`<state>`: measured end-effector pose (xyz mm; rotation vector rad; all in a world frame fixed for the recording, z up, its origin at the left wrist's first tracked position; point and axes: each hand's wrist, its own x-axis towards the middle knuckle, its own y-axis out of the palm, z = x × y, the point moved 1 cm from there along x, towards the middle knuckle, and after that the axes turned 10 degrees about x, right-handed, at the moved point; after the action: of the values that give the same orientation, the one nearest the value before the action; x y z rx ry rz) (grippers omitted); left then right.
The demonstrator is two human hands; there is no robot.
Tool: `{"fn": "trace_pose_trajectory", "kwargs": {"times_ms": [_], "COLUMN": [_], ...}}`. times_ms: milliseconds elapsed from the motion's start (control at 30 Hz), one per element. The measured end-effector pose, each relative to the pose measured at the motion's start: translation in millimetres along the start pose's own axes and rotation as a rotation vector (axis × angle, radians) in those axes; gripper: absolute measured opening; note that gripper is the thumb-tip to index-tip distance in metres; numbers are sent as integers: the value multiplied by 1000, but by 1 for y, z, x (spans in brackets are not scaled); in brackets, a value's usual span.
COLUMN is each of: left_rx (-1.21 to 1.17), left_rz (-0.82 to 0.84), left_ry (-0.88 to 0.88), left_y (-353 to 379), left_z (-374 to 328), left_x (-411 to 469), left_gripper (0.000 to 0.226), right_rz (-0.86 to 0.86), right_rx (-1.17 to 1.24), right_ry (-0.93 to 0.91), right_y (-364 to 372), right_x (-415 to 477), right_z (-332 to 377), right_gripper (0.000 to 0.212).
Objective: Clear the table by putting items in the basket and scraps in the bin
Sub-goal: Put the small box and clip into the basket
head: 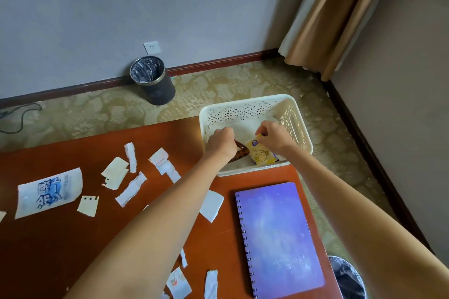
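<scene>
Yellow packet (260, 154) is pinched by the right hand (274, 138); the left hand (220, 143) grips a brown object (241, 153) in the basket (243, 101).

- A grey-blue wall (97, 7) faces the viewer, with a white socket (152, 47) low on it.
- A dark red-brown skirting board (218, 62) runs along its foot.
- The carpet (218, 87) is beige-green with a flower pattern (pale specks lie near the corner).
- A tan curtain (340, 14) hangs in the corner beside a brownish side wall (401, 80).
- A reddish-brown wooden table (48, 250) fills the foreground.
</scene>
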<state>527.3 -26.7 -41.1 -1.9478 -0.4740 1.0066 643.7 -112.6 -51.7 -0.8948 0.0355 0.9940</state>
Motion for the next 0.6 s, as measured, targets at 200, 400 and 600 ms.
{"fn": "trace_pose_trajectory", "kwargs": {"times_ms": [200, 400, 600], "left_rx": [11, 24, -21], "left_rz": [-37, 28, 48], "left_ry": [-10, -14, -19], "left_y": [-2, 4, 6], "left_z": [1, 2, 1], "left_x": [7, 10, 12], "left_gripper": [26, 31, 33], "right_rz": [-63, 26, 180], "right_rx": [122, -37, -151], "right_ry": [18, -66, -91], "right_y": [1, 2, 5], "right_x": [8, 10, 8], "right_z": [-2, -7, -10], "right_gripper": [14, 17, 44]}}
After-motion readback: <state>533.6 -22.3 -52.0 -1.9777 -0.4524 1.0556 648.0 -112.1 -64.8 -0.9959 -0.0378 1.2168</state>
